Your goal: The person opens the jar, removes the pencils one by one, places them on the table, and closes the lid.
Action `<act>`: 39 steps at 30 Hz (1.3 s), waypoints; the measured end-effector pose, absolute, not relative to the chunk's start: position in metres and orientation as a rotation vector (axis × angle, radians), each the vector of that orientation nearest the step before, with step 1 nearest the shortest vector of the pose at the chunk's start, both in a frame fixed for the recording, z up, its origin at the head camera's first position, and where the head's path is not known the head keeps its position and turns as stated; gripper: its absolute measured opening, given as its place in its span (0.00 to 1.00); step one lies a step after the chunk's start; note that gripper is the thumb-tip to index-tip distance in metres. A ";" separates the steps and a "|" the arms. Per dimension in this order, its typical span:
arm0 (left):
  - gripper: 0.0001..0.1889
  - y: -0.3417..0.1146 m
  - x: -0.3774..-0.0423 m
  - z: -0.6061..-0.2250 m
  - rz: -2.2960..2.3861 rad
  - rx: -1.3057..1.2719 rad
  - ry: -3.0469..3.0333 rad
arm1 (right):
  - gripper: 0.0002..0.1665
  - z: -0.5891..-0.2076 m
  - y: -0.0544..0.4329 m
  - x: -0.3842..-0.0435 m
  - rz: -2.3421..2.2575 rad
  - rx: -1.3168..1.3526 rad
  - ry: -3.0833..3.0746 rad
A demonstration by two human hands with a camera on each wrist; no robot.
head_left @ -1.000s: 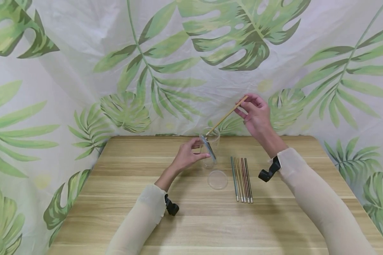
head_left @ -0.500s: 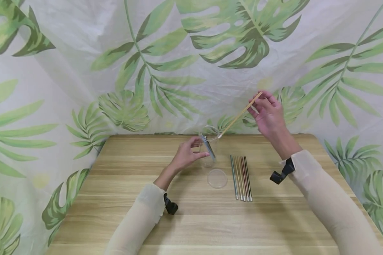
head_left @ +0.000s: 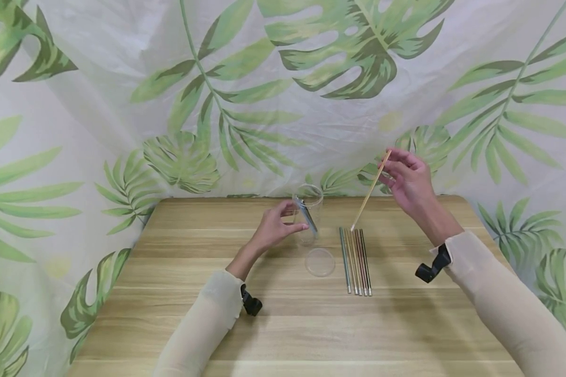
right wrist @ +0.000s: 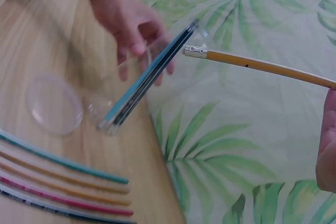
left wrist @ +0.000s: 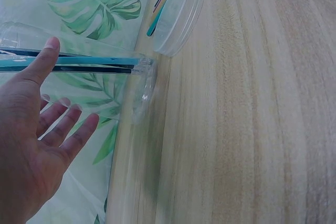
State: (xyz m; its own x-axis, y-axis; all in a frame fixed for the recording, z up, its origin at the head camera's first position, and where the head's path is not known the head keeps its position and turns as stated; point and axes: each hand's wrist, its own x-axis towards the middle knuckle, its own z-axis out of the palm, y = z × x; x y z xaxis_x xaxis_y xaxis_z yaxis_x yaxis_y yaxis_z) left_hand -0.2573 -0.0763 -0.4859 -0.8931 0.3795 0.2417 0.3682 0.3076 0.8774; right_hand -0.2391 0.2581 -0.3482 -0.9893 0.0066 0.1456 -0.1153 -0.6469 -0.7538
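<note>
My left hand [head_left: 275, 226] holds a clear plastic jar [head_left: 318, 209] near the table's back edge, its thumb on the near side. Inside the jar, a teal pencil [left wrist: 113, 61] and dark pencils lean together. My right hand [head_left: 411, 180] pinches a yellow pencil [head_left: 371, 193] by its upper end. The silver ferrule [right wrist: 195, 51] of this pencil points down and overlaps the far ends of the pencil row in the head view. That row lies side by side on the table, from a teal pencil [head_left: 345, 260] through yellow and red to a black one [head_left: 366, 262].
A round clear lid [head_left: 319, 262] lies on the wooden table [head_left: 283, 335] in front of the jar, left of the pencil row. Behind the table hangs a leaf-patterned cloth [head_left: 245, 141].
The yellow pencil has come away from the jar's mouth. My right hand has carried it rightward and then lower, tilting it steeper above the row. My left hand and the jar stay in place.
</note>
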 end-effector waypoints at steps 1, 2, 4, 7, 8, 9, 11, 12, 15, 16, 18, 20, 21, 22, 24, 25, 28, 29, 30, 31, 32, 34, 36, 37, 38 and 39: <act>0.31 -0.076 -0.257 -0.486 1.698 0.720 2.529 | 0.13 -0.351 0.260 -0.238 2.776 0.182 -1.325; 0.31 -0.076 -0.257 -0.486 1.700 0.718 2.526 | 0.13 -0.353 0.261 -0.237 2.765 0.162 -1.367; 0.31 -0.076 -0.257 -0.486 1.706 0.718 2.520 | 0.13 -0.358 0.264 -0.234 2.743 0.123 -1.454; 0.30 -0.076 -0.257 -0.486 1.716 0.719 2.511 | 0.13 -0.366 0.269 -0.231 2.707 0.076 -1.592; 0.31 -0.076 -0.257 -0.486 1.716 0.720 2.513 | 0.13 -0.369 0.270 -0.230 2.692 0.063 -1.640; 0.30 -0.077 -0.257 -0.486 1.715 0.719 2.515 | 0.13 -0.371 0.271 -0.229 2.681 0.050 -1.681; 0.31 -0.077 -0.257 -0.486 1.710 0.717 2.520 | 0.13 -0.376 0.274 -0.227 2.665 0.027 -1.748; 0.31 -0.077 -0.257 -0.486 1.710 0.717 2.521 | 0.12 -0.378 0.275 -0.226 2.657 0.013 -1.779; 0.31 -0.077 -0.257 -0.486 1.709 0.716 2.520 | 0.12 -0.385 0.279 -0.222 2.633 -0.026 -1.852; 0.31 -0.077 -0.257 -0.486 1.711 0.717 2.517 | 0.12 -0.388 0.280 -0.220 2.624 -0.039 -1.875; 0.31 -0.077 -0.257 -0.486 1.714 0.716 2.512 | 0.12 -0.393 0.282 -0.218 2.597 -0.063 -1.928; 0.30 -0.077 -0.257 -0.486 1.714 0.715 2.510 | 0.11 -0.398 0.284 -0.216 2.580 -0.087 -1.970; 0.30 -0.077 -0.257 -0.486 1.718 0.717 2.509 | 0.11 -0.401 0.285 -0.215 2.572 -0.096 -1.990; 0.30 -0.077 -0.257 -0.486 1.720 0.717 2.506 | 0.10 -0.404 0.286 -0.214 2.572 -0.108 -2.002; 0.30 -0.077 -0.257 -0.486 1.721 0.721 2.505 | 0.10 -0.409 0.288 -0.212 2.571 -0.128 -2.023; 0.30 -0.076 -0.257 -0.486 1.721 0.720 2.506 | 0.10 -0.412 0.289 -0.212 2.566 -0.134 -2.037; 0.30 -0.076 -0.257 -0.486 1.719 0.717 2.505 | 0.10 -0.421 0.291 -0.210 2.548 -0.150 -2.081; 0.30 -0.077 -0.257 -0.486 1.718 0.716 2.506 | 0.10 -0.424 0.292 -0.210 2.538 -0.152 -2.101; 0.30 -0.077 -0.257 -0.486 1.718 0.713 2.505 | 0.10 -0.428 0.292 -0.210 2.527 -0.155 -2.121; 0.30 -0.077 -0.257 -0.486 1.716 0.708 2.504 | 0.10 -0.431 0.293 -0.210 2.513 -0.155 -2.143; 0.30 -0.077 -0.257 -0.486 1.714 0.704 2.504 | 0.11 -0.434 0.293 -0.210 2.506 -0.159 -2.154; 0.31 -0.077 -0.257 -0.486 1.710 0.697 2.505 | 0.10 -0.440 0.295 -0.210 2.498 -0.165 -2.168; 0.30 -0.077 -0.257 -0.486 1.705 0.694 2.506 | 0.10 -0.446 0.296 -0.210 2.472 -0.172 -2.189; 0.31 -0.077 -0.257 -0.486 1.703 0.695 2.507 | 0.11 -0.449 0.297 -0.210 2.459 -0.178 -2.198; 0.30 -0.077 -0.257 -0.486 1.702 0.696 2.507 | 0.13 -0.452 0.297 -0.210 2.453 -0.191 -2.201; 0.30 -0.077 -0.257 -0.486 1.703 0.698 2.507 | 0.17 -0.454 0.297 -0.210 2.439 -0.201 -2.212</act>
